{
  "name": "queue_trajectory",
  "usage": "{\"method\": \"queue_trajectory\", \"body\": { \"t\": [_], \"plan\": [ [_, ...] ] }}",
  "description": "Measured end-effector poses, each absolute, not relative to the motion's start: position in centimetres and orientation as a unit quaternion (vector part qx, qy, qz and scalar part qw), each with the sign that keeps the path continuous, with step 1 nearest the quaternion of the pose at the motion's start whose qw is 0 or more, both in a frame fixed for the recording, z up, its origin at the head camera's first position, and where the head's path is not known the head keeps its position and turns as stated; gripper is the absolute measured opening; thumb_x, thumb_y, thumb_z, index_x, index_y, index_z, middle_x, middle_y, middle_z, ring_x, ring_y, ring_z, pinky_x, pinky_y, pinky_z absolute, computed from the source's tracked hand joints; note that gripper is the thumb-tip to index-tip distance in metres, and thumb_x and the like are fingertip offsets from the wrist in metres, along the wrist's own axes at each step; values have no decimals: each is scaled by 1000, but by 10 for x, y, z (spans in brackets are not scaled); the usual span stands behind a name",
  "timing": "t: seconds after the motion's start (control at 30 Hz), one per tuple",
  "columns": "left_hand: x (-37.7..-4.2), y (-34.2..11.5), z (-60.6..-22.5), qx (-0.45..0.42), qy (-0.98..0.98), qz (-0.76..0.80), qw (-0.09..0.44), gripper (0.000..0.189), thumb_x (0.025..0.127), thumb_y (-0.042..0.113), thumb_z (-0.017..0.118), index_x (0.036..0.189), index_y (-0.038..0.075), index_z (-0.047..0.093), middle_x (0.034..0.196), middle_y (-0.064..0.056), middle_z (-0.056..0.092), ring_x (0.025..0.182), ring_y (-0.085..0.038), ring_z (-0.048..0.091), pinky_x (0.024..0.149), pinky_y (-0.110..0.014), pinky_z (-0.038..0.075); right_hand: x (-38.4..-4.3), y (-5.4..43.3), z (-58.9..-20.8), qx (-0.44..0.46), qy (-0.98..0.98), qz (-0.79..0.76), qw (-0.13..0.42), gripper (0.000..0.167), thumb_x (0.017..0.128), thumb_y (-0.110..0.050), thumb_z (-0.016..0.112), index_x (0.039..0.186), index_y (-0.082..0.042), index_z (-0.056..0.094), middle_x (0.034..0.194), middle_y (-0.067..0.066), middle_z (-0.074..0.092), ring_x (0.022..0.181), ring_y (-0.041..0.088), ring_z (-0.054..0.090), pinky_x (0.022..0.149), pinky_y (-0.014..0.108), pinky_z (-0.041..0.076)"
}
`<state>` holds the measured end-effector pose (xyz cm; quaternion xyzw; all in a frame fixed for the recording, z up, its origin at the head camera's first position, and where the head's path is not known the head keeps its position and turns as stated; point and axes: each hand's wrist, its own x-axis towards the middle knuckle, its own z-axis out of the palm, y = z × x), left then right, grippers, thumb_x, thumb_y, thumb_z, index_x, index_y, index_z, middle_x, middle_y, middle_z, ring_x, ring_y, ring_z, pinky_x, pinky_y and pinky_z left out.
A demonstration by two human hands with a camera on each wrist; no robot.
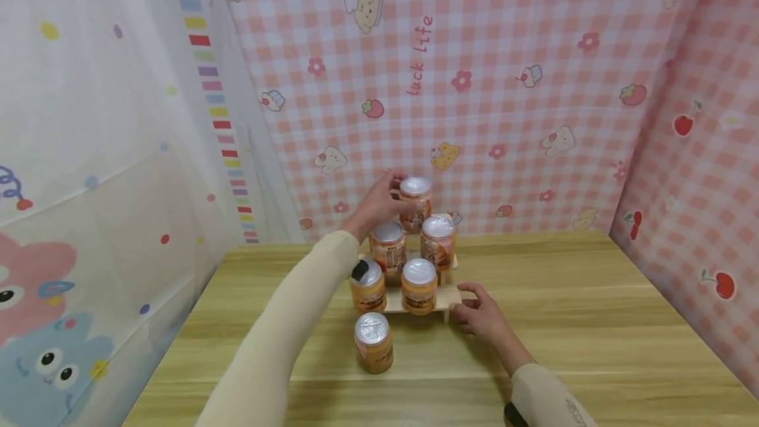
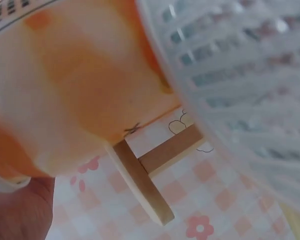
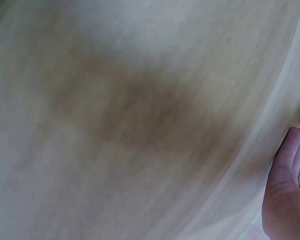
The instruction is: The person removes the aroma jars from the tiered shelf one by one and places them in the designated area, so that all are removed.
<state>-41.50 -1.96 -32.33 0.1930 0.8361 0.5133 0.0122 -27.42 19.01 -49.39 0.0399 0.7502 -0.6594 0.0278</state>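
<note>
My left hand [image 1: 379, 203] grips an orange-labelled can [image 1: 416, 216] with a silver lid at the top of a stepped wooden rack [image 1: 452, 296]. Close up in the left wrist view are an orange-and-white can label [image 2: 80, 85] and a ridged silver lid [image 2: 240, 95]. On the middle step stand a left can [image 1: 388, 252] and a right can [image 1: 437, 249]. The lowest step bears two more, a left can [image 1: 369, 292] and a right can [image 1: 419, 292]. My right hand [image 1: 486, 318] touches the rack's lower right end, its fingers fairly straight in the right wrist view.
Another can [image 1: 374, 348] stands upright on the wooden table [image 1: 563, 321], in front of the rack. A pink checked cloth [image 1: 504, 117] hangs right behind the rack. A white patterned sheet [image 1: 118, 183] hangs on the left side.
</note>
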Motion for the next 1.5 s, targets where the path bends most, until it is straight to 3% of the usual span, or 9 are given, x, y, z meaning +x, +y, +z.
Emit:
{"method": "queue_trajectory", "body": {
  "t": [0.27, 0.5, 1.03, 1.2, 1.3, 1.5],
  "plan": [
    [-411, -37, -306, 179, 812, 552, -51, 60, 83, 18, 82, 132, 12, 48, 131, -10, 56, 113, -24, 57, 91, -38, 50, -275, 190, -493, 39, 750, -660, 25, 47, 93, -2, 63, 136, 1, 44, 110, 24, 62, 79, 20, 63, 63, 35, 54],
    [-402, -57, -290, 164, 804, 566, -77, 69, 81, 25, 83, 138, 12, 47, 130, -9, 55, 110, -24, 57, 89, -38, 52, -276, 192, -492, 35, 755, -654, 29, 47, 95, -3, 62, 137, 1, 42, 113, 27, 61, 80, 20, 63, 66, 35, 55],
    [-374, -116, -270, 144, 803, 567, -111, 69, 80, 31, 84, 135, 12, 46, 130, -7, 55, 112, -24, 57, 93, -42, 50, -275, 195, -491, 39, 756, -653, 31, 50, 94, -2, 61, 139, 1, 41, 118, 29, 57, 83, 21, 64, 66, 34, 54],
    [-355, -142, -277, 136, 818, 551, -97, 68, 81, 34, 82, 135, 15, 45, 131, -6, 53, 115, -23, 55, 76, -39, 53, -275, 193, -492, 38, 757, -652, 33, 48, 95, -3, 61, 139, 1, 42, 119, 28, 57, 84, 21, 63, 66, 34, 54],
    [-344, -156, -282, 133, 819, 551, -86, 66, 82, 29, 82, 134, 14, 44, 132, -8, 52, 116, -25, 54, 72, -38, 52, -275, 190, -492, 37, 756, -652, 34, 47, 96, -4, 60, 139, 0, 42, 119, 28, 57, 84, 21, 63, 66, 34, 54],
    [-328, -176, -300, 129, 821, 552, -69, 69, 83, 22, 80, 138, 7, 41, 134, -13, 50, 120, -30, 51, 91, -45, 50, -272, 187, -491, 36, 755, -654, 33, 48, 96, -3, 59, 140, 2, 41, 117, 28, 58, 82, 19, 62, 65, 33, 54]
  ]
}}
